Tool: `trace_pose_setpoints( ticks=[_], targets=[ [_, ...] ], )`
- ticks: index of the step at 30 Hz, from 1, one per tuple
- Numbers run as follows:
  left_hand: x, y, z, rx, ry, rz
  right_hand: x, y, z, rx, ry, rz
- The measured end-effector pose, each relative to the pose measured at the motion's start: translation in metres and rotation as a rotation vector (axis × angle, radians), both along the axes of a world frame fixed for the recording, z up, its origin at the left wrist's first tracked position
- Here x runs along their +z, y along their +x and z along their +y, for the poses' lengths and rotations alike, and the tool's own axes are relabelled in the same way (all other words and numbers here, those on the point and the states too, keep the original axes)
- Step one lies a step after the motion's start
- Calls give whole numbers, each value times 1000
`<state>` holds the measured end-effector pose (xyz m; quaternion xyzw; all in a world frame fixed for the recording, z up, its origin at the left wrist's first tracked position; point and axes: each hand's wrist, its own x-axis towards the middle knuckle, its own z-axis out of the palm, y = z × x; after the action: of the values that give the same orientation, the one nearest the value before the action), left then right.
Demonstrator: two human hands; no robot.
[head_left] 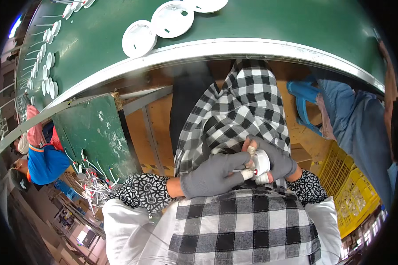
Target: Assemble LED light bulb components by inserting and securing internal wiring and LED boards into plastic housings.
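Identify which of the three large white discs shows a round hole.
The middle disc: green table shows through its round hole; the left disc and right disc show none.

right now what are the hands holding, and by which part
A small round white piece: the right hand grips its outer edge. The left hand has fingertips at the piece's left side; whether they grip is unclear.

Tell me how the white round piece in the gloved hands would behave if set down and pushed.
The white round piece is probably stiff: its outline looks evenly round between the left hand and the right hand. Its smooth-looking surface may slide fairly easily. Its curved side suggests it could roll if stood on edge.
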<state>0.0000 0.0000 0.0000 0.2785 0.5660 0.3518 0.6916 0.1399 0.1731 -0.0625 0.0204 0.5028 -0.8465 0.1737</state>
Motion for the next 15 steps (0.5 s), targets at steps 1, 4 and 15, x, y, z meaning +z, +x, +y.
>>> trace_pose_setpoints(
  ticks=[1, 4, 15],
  targets=[
    [-4, 2, -2, 54, 75, -2, 1, 0, 0, 4, 3, -2],
    [-4, 0, -1, 98, 159, -14, -3, 3, -3, -15, -29, -18],
    [-15, -2, -12, 43, 226, 41, 4, 2, -5, 40, 60, -10]
  ],
)
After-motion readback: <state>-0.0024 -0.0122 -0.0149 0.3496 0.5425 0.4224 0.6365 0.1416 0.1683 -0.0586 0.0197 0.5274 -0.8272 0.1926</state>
